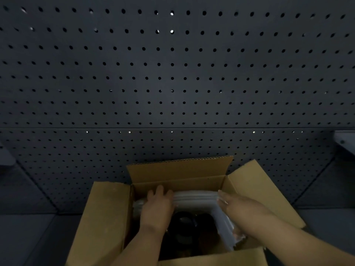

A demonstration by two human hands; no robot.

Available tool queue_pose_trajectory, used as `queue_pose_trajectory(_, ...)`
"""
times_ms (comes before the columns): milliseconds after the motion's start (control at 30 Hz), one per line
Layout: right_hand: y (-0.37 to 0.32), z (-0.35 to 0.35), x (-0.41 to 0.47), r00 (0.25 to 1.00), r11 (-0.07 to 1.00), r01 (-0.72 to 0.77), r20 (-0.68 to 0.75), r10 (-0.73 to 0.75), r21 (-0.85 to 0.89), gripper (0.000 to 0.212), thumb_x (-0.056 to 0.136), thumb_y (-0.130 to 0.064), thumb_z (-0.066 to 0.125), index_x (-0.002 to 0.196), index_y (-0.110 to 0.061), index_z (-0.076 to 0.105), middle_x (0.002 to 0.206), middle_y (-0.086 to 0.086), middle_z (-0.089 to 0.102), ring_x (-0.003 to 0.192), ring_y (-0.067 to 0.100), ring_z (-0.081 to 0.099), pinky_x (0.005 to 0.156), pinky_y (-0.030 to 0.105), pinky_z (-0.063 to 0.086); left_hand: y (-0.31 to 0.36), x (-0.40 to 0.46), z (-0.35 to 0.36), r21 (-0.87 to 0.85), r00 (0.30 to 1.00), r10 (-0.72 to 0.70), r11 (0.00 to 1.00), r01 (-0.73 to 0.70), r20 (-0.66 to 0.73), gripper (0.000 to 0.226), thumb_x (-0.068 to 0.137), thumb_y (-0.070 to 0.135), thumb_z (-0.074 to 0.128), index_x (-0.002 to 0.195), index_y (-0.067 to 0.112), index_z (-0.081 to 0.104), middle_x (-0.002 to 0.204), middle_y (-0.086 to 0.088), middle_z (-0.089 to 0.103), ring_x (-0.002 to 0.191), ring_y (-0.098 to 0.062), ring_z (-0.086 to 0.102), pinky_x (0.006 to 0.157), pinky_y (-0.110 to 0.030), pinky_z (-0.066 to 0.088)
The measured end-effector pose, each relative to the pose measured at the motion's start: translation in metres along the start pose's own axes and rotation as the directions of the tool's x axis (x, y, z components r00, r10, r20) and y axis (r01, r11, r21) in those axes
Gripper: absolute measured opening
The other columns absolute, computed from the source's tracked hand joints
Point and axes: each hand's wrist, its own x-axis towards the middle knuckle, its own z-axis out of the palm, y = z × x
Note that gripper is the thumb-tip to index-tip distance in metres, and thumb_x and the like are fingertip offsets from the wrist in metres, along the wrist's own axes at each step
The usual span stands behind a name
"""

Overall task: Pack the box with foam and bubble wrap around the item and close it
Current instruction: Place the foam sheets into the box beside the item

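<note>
An open brown cardboard box (103,217) stands at the bottom centre with all its flaps spread outward. White foam sheeting (196,198) lines the far inner wall and runs down the right inner wall. A dark round item (185,225) lies at the bottom of the box, hard to make out. My left hand (158,206) is inside the box, its fingers pressing on the foam at the far left. At the far right corner my right hand (240,208) has its fingers laid flat on the foam. Whether either hand grips the foam is unclear.
A dark pegboard wall (172,83) fills the view behind the box. The box rests on a dark grey surface (28,237). A pale bracket (343,141) sticks out at the right edge and another dim one at the left.
</note>
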Motion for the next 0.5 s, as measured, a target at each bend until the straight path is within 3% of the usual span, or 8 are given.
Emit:
queue_pose_trajectory(100, -0.007, 0.004, 0.006, 0.994, 0.993, -0.106, 0.037, 0.104, 0.050, 0.055, 0.103, -0.024, 0.031, 0.153, -0.015, 0.011, 0.152, 0.012, 0.033, 0.135, 0.030, 0.038, 0.109, 0.039, 0.037, 0.000, 0.002, 0.002, -0.016, 1.000, -0.002, 1.000, 0.003, 0.025, 0.033, 0.098, 0.019, 0.043, 0.131, 0.021, 0.045, 0.131, -0.005, 0.040, 0.117, -0.025, 0.041, 0.091, -0.033, 0.048)
queue_pose_trajectory(267, -0.007, 0.011, 0.012, 0.985, 0.988, -0.149, 0.094, 0.145, 0.041, 0.088, 0.090, -0.011, 0.060, 0.152, -0.001, -0.002, 0.152, 0.017, 0.027, 0.135, 0.033, 0.033, 0.110, 0.039, 0.037, 0.000, 0.005, 0.006, -0.031, 0.996, -0.004, 1.000, 0.006, 0.085, 0.031, 0.098, 0.026, 0.042, 0.129, 0.020, 0.046, 0.131, -0.005, 0.040, 0.117, -0.025, 0.042, 0.093, -0.033, 0.045)
queue_pose_trajectory(500, -0.016, 0.009, 0.019, 0.975, 0.982, -0.189, 0.127, 0.184, 0.027, 0.075, 0.095, -0.008, 0.050, 0.150, 0.005, -0.001, 0.148, 0.020, 0.033, 0.134, 0.033, 0.037, 0.107, 0.036, 0.035, -0.020, 0.015, 0.012, -0.231, 0.991, -0.011, 0.972, 0.042, 0.136, 0.029, 0.096, 0.022, 0.049, 0.126, 0.021, 0.049, 0.128, -0.002, 0.044, 0.115, -0.018, 0.047, 0.093, -0.027, 0.041)
